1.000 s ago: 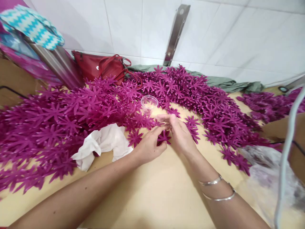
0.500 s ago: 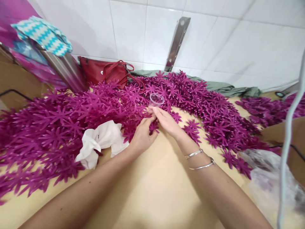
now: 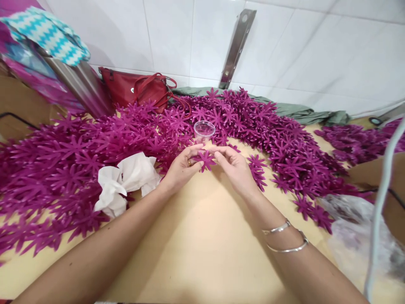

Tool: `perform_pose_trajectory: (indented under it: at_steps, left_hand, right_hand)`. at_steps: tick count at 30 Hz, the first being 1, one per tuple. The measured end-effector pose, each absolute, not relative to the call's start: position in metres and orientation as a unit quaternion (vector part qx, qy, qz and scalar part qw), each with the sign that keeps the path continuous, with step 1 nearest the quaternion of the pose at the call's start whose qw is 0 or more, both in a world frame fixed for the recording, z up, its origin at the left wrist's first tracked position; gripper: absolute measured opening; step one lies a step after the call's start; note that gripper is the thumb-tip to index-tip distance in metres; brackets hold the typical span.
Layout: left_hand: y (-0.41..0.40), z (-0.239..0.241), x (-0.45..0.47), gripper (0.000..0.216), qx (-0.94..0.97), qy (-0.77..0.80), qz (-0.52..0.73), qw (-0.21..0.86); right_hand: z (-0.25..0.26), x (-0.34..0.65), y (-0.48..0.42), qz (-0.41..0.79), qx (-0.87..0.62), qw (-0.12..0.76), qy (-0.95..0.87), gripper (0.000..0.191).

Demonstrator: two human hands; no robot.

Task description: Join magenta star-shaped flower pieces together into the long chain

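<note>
Left hand (image 3: 179, 169), right hand (image 3: 236, 168) back from cup (image 3: 204, 131); my fingers (image 3: 222, 156) on both pinch one purple flower (image 3: 206, 159) above bench (image 3: 202, 236).

Cup (image 3: 204, 130) behind flower (image 3: 206, 159), tissue (image 3: 126, 179) at left

Both arms in, converging at centre. Your L hand (image 3: 180, 169) is curled, thumb & index closed in a pinch, palm turned inward. Your R hand (image 3: 236, 169) faces it, fingertips (image 3: 218, 154) pinched too, just beside the L's. Hands almost tip to tip, wrists well apart. L forearm (image 3: 104, 249) runs in from lower left, R forearm (image 3: 303, 270) from lower right, both bare.
</note>
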State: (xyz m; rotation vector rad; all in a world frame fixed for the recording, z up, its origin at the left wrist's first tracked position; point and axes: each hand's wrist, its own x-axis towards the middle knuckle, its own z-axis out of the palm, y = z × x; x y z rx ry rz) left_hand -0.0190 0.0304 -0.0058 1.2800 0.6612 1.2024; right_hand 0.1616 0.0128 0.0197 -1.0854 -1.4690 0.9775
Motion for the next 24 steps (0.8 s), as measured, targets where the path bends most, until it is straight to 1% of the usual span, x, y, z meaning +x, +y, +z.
perform_pose_trajectory:
  at_steps: [2, 6, 11, 14, 17, 20, 24]
  left_hand:
    - [0.028, -0.007, -0.017, 0.051, 0.552, 0.275, 0.507, 0.602]
    - [0.025, -0.006, -0.014, 0.044, 0.555, 0.278, 0.492, 0.611]
    - [0.023, -0.003, -0.013, 0.041, 0.558, 0.285, 0.491, 0.605]
    - [0.022, -0.002, -0.012, 0.04, 0.552, 0.302, 0.493, 0.601]
    - [0.021, 0.0, -0.012, 0.041, 0.553, 0.308, 0.486, 0.602]
    - [0.02, 0.002, -0.012, 0.044, 0.553, 0.303, 0.48, 0.61]
    - [0.021, 0.001, -0.013, 0.042, 0.555, 0.299, 0.478, 0.611]
  right_hand:
    - [0.017, 0.161, 0.003, 0.398, -0.459, 0.508, -0.611, 0.032]
    - [0.007, 0.158, -0.01, 0.352, -0.474, 0.507, -0.628, 0.044]
    - [-0.003, 0.161, -0.007, 0.44, -0.436, 0.536, -0.574, 0.058]
    - [-0.002, 0.164, -0.003, 0.476, -0.423, 0.544, -0.547, 0.051]
    - [0.001, 0.165, -0.003, 0.481, -0.417, 0.547, -0.544, 0.042]
    - [0.002, 0.167, -0.004, 0.45, -0.428, 0.56, -0.548, 0.033]
    - [0.002, 0.172, -0.004, 0.392, -0.469, 0.543, -0.575, 0.016]
